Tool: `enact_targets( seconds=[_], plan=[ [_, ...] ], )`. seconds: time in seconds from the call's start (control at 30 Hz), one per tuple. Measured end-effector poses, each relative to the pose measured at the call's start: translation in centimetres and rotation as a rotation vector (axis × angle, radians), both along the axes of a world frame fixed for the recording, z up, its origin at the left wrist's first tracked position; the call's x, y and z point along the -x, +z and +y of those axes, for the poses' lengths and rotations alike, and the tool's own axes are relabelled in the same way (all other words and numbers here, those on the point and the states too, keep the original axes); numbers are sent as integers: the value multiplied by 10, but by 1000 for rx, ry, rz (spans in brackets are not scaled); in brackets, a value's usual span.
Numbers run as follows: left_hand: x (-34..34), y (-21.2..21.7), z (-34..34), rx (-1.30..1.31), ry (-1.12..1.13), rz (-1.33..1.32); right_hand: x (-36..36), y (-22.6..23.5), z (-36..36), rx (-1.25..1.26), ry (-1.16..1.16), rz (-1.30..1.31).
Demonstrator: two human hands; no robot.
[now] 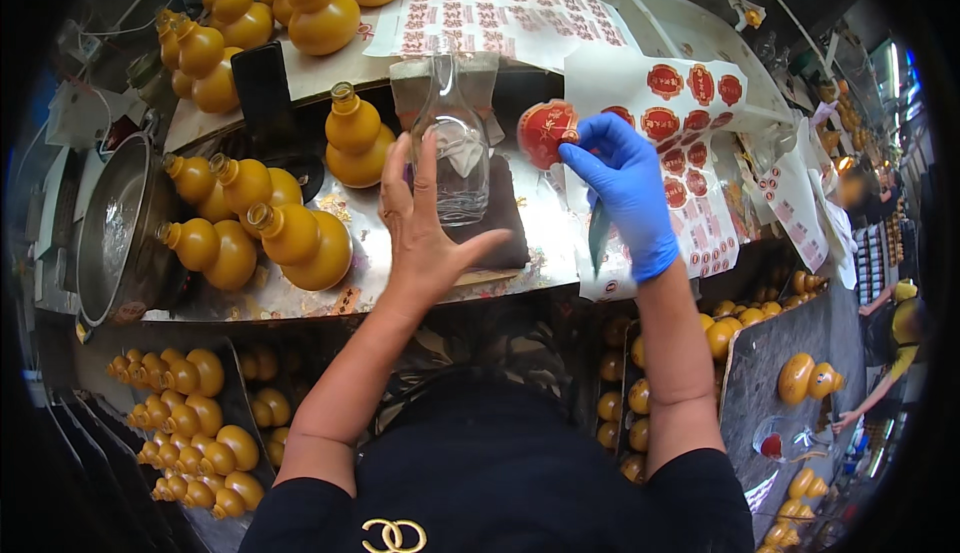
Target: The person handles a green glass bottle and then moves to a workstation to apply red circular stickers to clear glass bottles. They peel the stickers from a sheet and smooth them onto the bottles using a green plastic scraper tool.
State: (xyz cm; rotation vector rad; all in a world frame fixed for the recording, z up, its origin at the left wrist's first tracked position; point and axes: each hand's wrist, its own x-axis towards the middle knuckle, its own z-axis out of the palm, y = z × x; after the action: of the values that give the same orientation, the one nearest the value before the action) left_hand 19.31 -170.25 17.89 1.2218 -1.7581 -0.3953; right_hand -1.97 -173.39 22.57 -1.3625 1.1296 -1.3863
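A clear glass bottle (447, 193) lies on a dark brown pad (508, 218) in the middle of the bench, its neck pointing away from me. My bare left hand (425, 238) is at the bottle's left side, fingers stretched and thumb spread wide; whether the fingertips touch the glass I cannot tell. In a blue glove, my right hand (630, 188) pinches a red label (545, 134) by its edge, to the right of the bottle and apart from it. A thin dark green pointed thing (598, 238) hangs below the gloved fingers; how it is held is hidden.
Several amber gourd-shaped bottles (308, 248) stand left of my left hand, with more at the back. A round metal basin (125, 228) sits at the far left. Sheets of red labels (690, 118) cover the right side. Racks of gourd bottles (195, 433) flank me. A person (905, 328) is far right.
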Motion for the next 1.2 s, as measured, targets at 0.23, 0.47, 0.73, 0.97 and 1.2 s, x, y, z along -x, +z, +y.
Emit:
enact_targets(
  seconds=[0.23, 0.47, 0.73, 0.97, 1.2],
  plan=[
    [-17, -33, -16, -133, -81, 25, -13, 41, -17, -152, 662, 326],
    [-25, -44, -21, -151, -127, 38, -43, -7, -59, 55, 480, 524],
    [-40, -37, -44, -645, -386, 952, -43, -52, -39, -281, 152, 69],
    [-32, -31, -54, -698, -467, 953, -52, -62, -28, -409, 213, 200],
    [-33, -42, -55, -740, -443, 1120, -55, -66, -29, -423, 192, 160]
  ],
)
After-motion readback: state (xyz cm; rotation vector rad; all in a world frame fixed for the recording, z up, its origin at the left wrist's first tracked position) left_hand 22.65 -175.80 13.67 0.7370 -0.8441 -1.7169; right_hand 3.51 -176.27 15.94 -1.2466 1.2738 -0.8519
